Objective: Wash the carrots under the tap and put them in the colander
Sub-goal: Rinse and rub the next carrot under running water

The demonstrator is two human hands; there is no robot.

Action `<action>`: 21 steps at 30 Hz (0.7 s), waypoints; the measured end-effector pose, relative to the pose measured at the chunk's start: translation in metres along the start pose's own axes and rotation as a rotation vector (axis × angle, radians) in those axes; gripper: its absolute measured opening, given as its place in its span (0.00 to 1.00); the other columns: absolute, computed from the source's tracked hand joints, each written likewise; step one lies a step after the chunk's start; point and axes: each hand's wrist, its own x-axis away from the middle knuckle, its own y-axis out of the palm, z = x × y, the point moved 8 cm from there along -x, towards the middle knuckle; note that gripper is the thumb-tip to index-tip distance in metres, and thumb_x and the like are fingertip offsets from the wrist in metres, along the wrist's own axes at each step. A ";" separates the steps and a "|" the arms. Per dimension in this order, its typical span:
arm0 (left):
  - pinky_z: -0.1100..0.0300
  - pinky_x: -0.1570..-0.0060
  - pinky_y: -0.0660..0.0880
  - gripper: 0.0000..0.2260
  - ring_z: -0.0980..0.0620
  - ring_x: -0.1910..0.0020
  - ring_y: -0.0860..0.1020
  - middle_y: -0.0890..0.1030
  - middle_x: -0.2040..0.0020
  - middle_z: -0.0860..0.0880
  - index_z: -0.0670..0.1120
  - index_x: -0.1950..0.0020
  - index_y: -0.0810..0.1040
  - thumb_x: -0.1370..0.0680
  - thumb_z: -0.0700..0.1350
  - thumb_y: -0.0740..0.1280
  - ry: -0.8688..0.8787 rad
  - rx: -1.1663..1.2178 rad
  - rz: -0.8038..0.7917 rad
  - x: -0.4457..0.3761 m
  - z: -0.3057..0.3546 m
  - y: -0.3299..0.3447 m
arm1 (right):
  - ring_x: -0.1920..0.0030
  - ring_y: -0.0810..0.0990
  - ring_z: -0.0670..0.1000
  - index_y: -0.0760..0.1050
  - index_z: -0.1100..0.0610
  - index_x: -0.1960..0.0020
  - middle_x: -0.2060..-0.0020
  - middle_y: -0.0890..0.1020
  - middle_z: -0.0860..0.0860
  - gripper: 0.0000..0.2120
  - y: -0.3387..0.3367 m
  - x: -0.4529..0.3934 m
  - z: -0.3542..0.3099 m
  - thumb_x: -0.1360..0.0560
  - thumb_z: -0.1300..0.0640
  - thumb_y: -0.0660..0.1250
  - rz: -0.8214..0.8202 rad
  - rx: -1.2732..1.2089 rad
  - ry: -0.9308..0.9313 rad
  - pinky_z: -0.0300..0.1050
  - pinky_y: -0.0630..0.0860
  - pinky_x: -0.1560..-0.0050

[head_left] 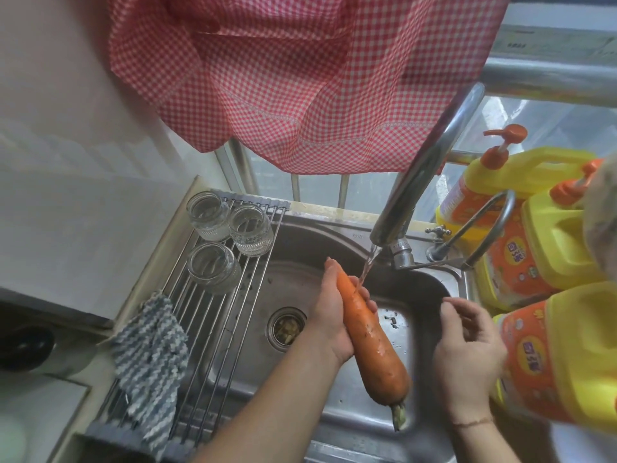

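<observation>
While water runs from the tap (424, 168) at the centre right of the frame, I have my left hand (329, 312) wrapped around the thin end of one carrot (370, 339), holding it over the sink (300, 235) so the stream lands on its upper part near my fingertips; the thick end with its green stub points toward the lower middle of the frame. My right hand (467, 352) hangs just to the right of the carrot, fingers loosely curled and holding nothing, apart from the vegetable. I judge the wash of this carrot is only just under way: the skin looks wet and speckled with drops, but no rubbing is going on with the free hand. No colander shows anywhere I can see, and no other carrots either, so I cannot tell how many are done or remain. On the drying rack (213, 315) at the left of the sink stand three glass jars (248, 230) and a striped cloth (150, 359); yellow detergent bottles (547, 238) crowd the right edge. What is left, as I judge it: finish rinsing, then carry it to the colander
</observation>
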 end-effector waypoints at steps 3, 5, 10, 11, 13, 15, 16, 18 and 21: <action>0.56 0.61 0.73 0.23 0.49 0.69 0.75 0.75 0.68 0.46 0.45 0.57 0.73 0.23 0.66 0.62 -0.011 0.010 0.015 0.005 0.000 0.002 | 0.51 0.81 0.44 0.80 0.50 0.50 0.55 0.83 0.41 0.08 0.039 0.017 -0.039 0.24 0.61 0.69 -0.381 0.074 -0.199 0.31 0.75 0.51; 0.57 0.60 0.73 0.26 0.50 0.69 0.77 0.76 0.69 0.46 0.45 0.60 0.73 0.23 0.68 0.59 -0.016 -0.005 0.018 0.005 0.000 0.004 | 0.44 0.80 0.43 0.82 0.51 0.45 0.47 0.83 0.43 0.10 0.068 0.028 -0.057 0.25 0.55 0.67 -0.612 0.172 -0.336 0.34 0.74 0.43; 0.65 0.71 0.78 0.27 0.54 0.71 0.82 0.81 0.70 0.48 0.42 0.59 0.77 0.17 0.61 0.51 0.055 0.039 -0.016 0.001 0.004 0.006 | 0.27 0.61 0.42 0.72 0.49 0.30 0.30 0.70 0.42 0.22 0.108 0.050 -0.054 0.22 0.50 0.57 -0.925 0.454 -0.426 0.27 0.51 0.29; 0.65 0.72 0.78 0.26 0.54 0.69 0.84 0.84 0.68 0.47 0.41 0.56 0.78 0.17 0.59 0.51 0.071 0.048 -0.028 0.000 0.004 0.005 | 0.25 0.58 0.42 0.68 0.48 0.27 0.27 0.66 0.42 0.23 0.111 0.049 -0.052 0.22 0.52 0.56 -0.941 0.454 -0.399 0.26 0.48 0.29; 0.63 0.66 0.79 0.25 0.54 0.63 0.85 0.86 0.62 0.47 0.41 0.49 0.79 0.16 0.58 0.50 0.092 0.050 -0.047 -0.002 0.003 0.004 | 0.25 0.57 0.42 0.60 0.47 0.23 0.25 0.62 0.43 0.25 0.111 0.042 -0.042 0.20 0.56 0.57 -0.933 0.452 -0.301 0.26 0.48 0.29; 0.57 0.59 0.79 0.24 0.51 0.59 0.85 0.85 0.59 0.47 0.42 0.41 0.77 0.16 0.58 0.51 0.123 0.043 -0.032 -0.004 0.006 -0.001 | 0.28 0.65 0.44 0.55 0.47 0.22 0.27 0.67 0.46 0.28 0.106 0.035 -0.027 0.20 0.52 0.59 -0.926 0.435 -0.083 0.33 0.58 0.29; 0.55 0.56 0.78 0.24 0.50 0.57 0.84 0.85 0.57 0.46 0.41 0.37 0.75 0.16 0.58 0.51 0.147 0.039 -0.015 -0.004 0.009 -0.003 | 0.32 0.71 0.46 0.55 0.47 0.23 0.30 0.71 0.47 0.28 0.102 0.033 -0.018 0.21 0.48 0.60 -0.929 0.450 0.009 0.40 0.65 0.31; 0.52 0.52 0.78 0.24 0.47 0.50 0.82 0.82 0.49 0.44 0.41 0.32 0.72 0.16 0.58 0.52 0.178 0.033 -0.003 -0.006 0.013 -0.005 | 0.41 0.78 0.49 0.61 0.44 0.25 0.37 0.78 0.48 0.27 0.096 0.030 -0.009 0.22 0.41 0.59 -0.930 0.497 0.077 0.47 0.74 0.38; 0.55 0.56 0.79 0.19 0.50 0.51 0.82 0.79 0.46 0.45 0.45 0.35 0.73 0.16 0.55 0.52 0.214 0.020 -0.032 -0.004 0.014 -0.003 | 0.48 0.81 0.47 0.67 0.42 0.30 0.45 0.82 0.45 0.26 0.092 0.027 -0.008 0.26 0.37 0.60 -0.904 0.410 0.133 0.50 0.78 0.43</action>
